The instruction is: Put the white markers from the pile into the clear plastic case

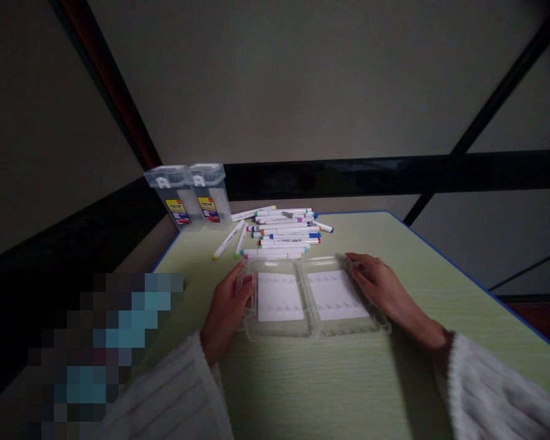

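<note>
A clear plastic case (308, 305) lies opened flat like a book on the table in front of me, with a white sheet or insert in each half. My left hand (225, 310) grips its left edge, thumb on top and fingers behind the side wall. On the right edge, my right hand (381, 285) is closed over the far right corner, with its fingertips partly hidden. Just beyond the case lies a loose pile of white markers (286, 231) with coloured ends, some of them almost touching its far rim.
Two lidded translucent plastic boxes (211, 198) with yellow labels stand at the table's far left corner. The light green table (275, 391) has a blue edge and meets a panelled wall (311, 79). A pixelated patch covers the lower left.
</note>
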A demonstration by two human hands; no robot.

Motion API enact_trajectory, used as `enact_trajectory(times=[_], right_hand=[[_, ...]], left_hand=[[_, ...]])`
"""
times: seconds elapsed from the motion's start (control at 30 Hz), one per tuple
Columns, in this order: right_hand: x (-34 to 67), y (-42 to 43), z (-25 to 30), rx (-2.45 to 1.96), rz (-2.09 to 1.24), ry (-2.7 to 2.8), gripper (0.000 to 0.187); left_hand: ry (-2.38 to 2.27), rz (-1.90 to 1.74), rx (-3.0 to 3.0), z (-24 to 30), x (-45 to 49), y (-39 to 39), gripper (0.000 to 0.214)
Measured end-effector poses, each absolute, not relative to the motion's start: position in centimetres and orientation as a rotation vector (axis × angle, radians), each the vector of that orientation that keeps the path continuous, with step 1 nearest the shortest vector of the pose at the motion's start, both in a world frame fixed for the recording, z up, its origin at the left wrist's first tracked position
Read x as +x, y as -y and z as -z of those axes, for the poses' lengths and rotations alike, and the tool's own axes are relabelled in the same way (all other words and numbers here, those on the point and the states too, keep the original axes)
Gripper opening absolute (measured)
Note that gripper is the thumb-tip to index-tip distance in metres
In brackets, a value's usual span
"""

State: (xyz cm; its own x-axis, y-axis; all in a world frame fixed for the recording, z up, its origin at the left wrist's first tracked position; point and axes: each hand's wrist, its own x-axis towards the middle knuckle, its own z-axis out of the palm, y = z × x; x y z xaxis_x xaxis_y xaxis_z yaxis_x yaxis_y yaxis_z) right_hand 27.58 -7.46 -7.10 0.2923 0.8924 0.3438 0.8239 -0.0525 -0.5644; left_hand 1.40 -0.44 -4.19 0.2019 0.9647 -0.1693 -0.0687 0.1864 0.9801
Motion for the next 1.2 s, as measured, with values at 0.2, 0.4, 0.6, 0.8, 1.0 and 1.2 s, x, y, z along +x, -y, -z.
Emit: enact_trajectory(times=[0.2,0.4,0.6,0.8,1.0,1.2], right_hand=[[27.8,7.4,7.8,-1.921,0.017,1.676,0.035],[27.6,7.6,7.9,-2.024,0.108,1.692,0.037],[27.0,7.9,7.3,-2.024,0.181,1.747,0.040],[25.3,8.6,6.2,-1.923,0.197,1.980,0.048],[24.7,9.0,6.3,-1.877,0.177,2.158,0.057],[24.8,9.0,6.3,-1.909,0.168,2.193,0.055]], left_hand=[[-1.102,-1.070,1.206,4.2,1.3,0.2,0.042],[-1.177,-1.042,1.485,4.6,1.2,0.3,0.051],[-1.126,-1.046,1.993,4.6,1.1,1.2,0.045],[-0.968,-0.780,2.237,4.9,1.1,2.4,0.041],[-0.911,-0.561,2.363,5.2,0.8,2.7,0.048],[-0.925,-0.495,2.417,4.8,1.0,2.7,0.046]])
